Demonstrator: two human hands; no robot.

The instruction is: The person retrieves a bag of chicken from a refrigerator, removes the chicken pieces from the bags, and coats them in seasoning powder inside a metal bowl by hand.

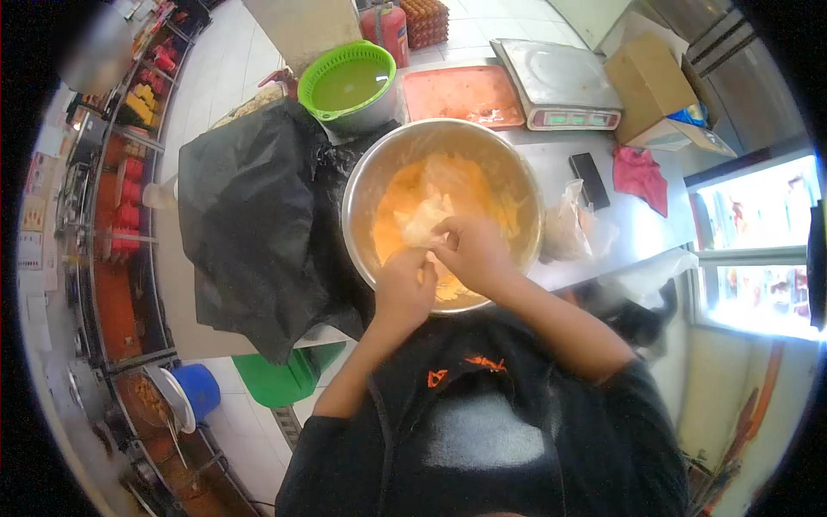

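Note:
A large steel bowl (355, 194) stands on the table with an orange, powdery or batter-like mix (392, 194) inside. Over its middle is a pale, crumpled, partly see-through plastic bag (424, 221); its contents are unclear. My left hand (408, 280) pinches the bag's near end with fingers closed, just above the bowl's near side. Beside it, my right hand (472, 252) is also closed on the bag, thumb and fingertips together. The two hands almost touch, and the right one hides part of the mix.
Black plastic sheeting (250, 215) covers the left of the table. Behind the bowl are a green basket (314, 82) in a pot, a red tray (461, 93) and a scale (560, 82). A phone (589, 179), pink cloth (639, 177) and filled clear bag (575, 228) lie right.

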